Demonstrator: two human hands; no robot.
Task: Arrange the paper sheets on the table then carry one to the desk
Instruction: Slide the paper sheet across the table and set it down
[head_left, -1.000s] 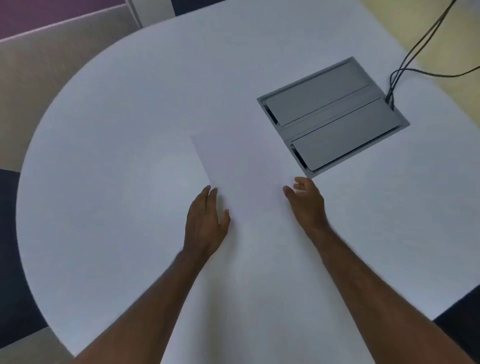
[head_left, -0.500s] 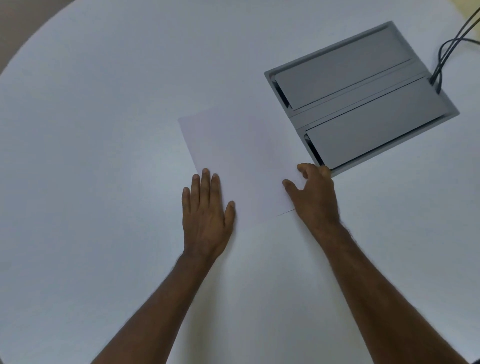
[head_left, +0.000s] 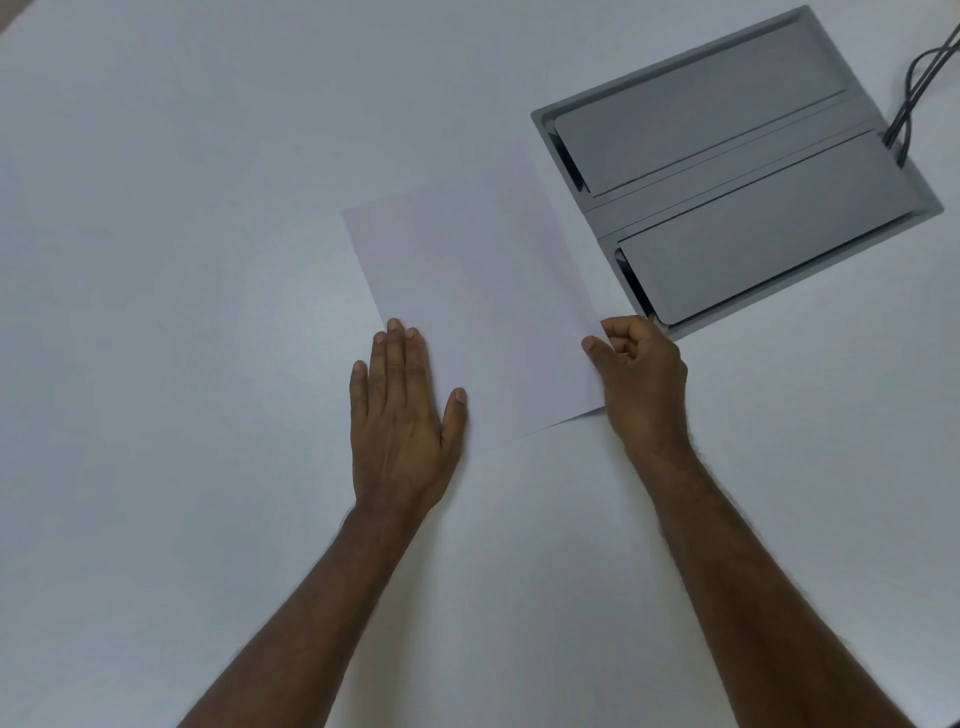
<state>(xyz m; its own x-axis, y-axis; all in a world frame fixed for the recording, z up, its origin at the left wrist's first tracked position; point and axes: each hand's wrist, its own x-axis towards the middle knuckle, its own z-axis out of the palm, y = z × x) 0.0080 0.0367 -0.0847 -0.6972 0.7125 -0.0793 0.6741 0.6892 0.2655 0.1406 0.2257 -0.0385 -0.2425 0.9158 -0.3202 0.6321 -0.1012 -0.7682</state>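
Paper sheet (head_left: 478, 301): white, lies on the white worktop (head_left: 182, 234), turned at a slant, just beside the grey cable hatch (head_left: 727, 171) on the hatch's left side. One long edge of the sheet runs close along the hatch's left rim; whether it touches the rim you cannot tell. The sheet's corner nearest you, below the hatch's lower corner, sits slightly raised, with a thin shadow line under its edge.

Your right hand (head_left: 641, 379) is at that long edge, just below the hatch's lower corner. The grip is curled closed: thumb on top of the paper, fingers (head_left: 631, 332) bent in at the edge. It looks like a pinch on the sheet's margin, though the underside of the paper is hidden, so contact from below cannot be confirmed.

Your left hand (head_left: 402, 415) lies flat and spread, palm down, well to the left of the hatch. Its thumb and the two inner fingertips rest on the sheet's opposite long edge; the rest of the hand is on bare worktop. No grip there, only pressing.

The sheet spans the gap between both hands, most of it beyond your fingertips toward the hatch.

Dark cables (head_left: 919, 78) enter the hatch at its right corner.
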